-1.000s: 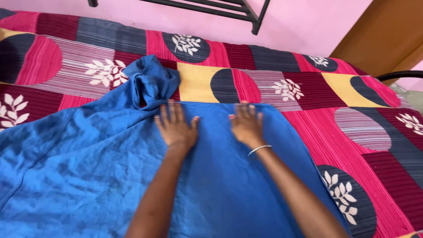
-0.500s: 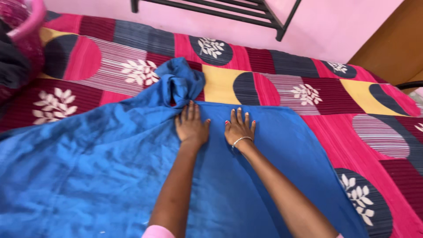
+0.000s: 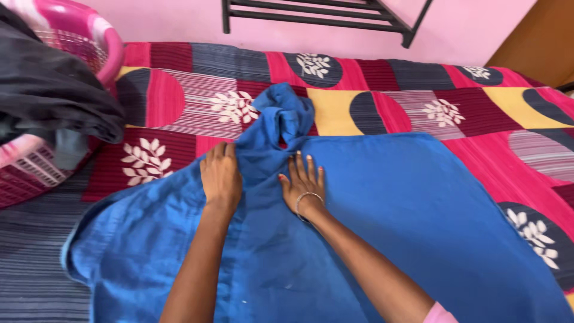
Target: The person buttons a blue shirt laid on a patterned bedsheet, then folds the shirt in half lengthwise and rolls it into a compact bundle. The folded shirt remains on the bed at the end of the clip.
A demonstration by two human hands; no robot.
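A large blue cloth garment [image 3: 382,215] lies spread over a bed with a red, yellow and dark patterned bedspread [image 3: 371,78]. A bunched, twisted part of the blue cloth [image 3: 281,119] rises at the far edge. My left hand [image 3: 220,176] rests on the cloth just below that bunch, fingers curled onto the fabric at its left side. Flat on the cloth beside it lies my right hand [image 3: 302,185], fingers spread, a thin bangle on the wrist.
A pink laundry basket [image 3: 72,42] with dark grey clothes [image 3: 48,96] draped over it stands at the left on the bed. A black metal rack [image 3: 323,12] stands against the pink wall behind. A wooden panel [image 3: 538,36] is at the far right.
Both hands have slid left across the blue cloth toward the bunched part; the left hand's fingers now curl on the fabric. The view has swung left, showing the pink basket.
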